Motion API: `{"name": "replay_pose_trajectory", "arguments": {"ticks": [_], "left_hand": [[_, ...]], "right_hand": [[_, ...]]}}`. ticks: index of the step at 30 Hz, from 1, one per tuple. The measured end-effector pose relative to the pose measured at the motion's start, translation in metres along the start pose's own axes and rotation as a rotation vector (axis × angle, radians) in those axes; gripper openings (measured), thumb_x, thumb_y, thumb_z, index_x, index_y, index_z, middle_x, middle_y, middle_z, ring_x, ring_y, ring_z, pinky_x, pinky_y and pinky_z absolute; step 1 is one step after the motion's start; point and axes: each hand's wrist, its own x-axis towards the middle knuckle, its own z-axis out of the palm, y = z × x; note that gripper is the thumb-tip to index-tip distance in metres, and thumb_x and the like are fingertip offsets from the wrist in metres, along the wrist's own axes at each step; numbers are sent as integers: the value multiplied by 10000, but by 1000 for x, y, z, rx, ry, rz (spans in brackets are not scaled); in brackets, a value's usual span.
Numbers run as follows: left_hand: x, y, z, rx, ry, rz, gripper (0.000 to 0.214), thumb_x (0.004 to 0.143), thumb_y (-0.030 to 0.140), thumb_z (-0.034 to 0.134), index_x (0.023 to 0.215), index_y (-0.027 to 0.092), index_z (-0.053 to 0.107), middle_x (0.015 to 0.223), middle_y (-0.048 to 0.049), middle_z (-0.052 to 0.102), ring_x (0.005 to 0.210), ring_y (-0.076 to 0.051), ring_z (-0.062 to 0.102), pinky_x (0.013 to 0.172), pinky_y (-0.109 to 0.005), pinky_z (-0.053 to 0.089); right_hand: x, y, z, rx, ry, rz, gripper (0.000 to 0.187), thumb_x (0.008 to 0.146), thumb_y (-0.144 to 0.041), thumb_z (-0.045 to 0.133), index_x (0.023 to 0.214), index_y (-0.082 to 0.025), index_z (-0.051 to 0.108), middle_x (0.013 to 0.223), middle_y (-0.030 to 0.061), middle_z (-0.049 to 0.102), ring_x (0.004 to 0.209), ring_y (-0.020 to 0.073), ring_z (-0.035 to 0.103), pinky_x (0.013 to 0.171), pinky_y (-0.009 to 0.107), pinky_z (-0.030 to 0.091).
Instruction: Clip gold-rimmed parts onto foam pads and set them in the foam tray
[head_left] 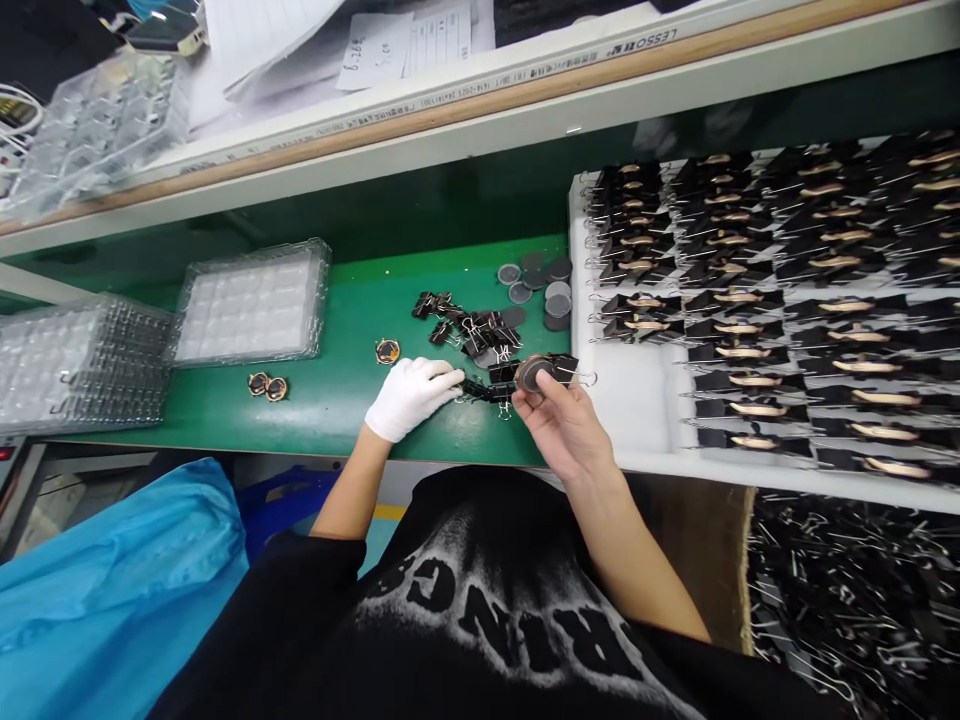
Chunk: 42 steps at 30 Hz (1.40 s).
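Observation:
My left hand (414, 397), in a white glove, is closed with its fingertips on a black binder clip (474, 388) low over the green tabletop. My bare right hand (568, 428) pinches a round dark disc with a copper-coloured rim (531, 374) between thumb and fingers. A black binder clip (564, 368) with wire handles juts out to the right of that disc. Behind my hands lies a loose heap of binder clips (480, 330). Several flat grey discs (556, 292) are scattered beyond it. One small copper-rimmed round part (388, 351) rests just past my left hand.
On the right, a white foam tray (630, 400) carries rows of clipped parts. Below it, a box holds many binder clips (862, 600). Clear plastic trays (251, 300) stand at left, with two round parts (268, 386) nearby. A shelf edge (450, 110) overhangs the back.

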Motion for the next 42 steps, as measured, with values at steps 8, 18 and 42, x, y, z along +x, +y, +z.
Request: {"name": "replay_pose_trajectory", "arguments": {"ticks": [8,18,42], "left_hand": [[19,28,-1,-488,769,-526,251,984,432,645,1013,196,727,925,-58,782,808,-160,728,790,-317,574],[63,85,-40,-1317,530,-627,682,1043,705,291,1042,208,757,914,-82,766,774,-156,711,658,-273,560],[108,77,-40,-1216,857,-516,537,1017,425,594,547,217,442,560,25,419,540,-106,435,600,-308,429]], "right_hand": [[2,18,11,48,33,-59,382,556,-309,1014,861,-238,795,935,-36,803,869,97,728,797,195,620],[4,46,11,-231,11,-456,360,620,-321,959,918,-208,790,980,45,814,946,208,747,1020,423,580],[2,46,11,-337,11,-722,246,675,-293,907,880,-290,770,968,9,781,947,217,737,961,421,590]]}}
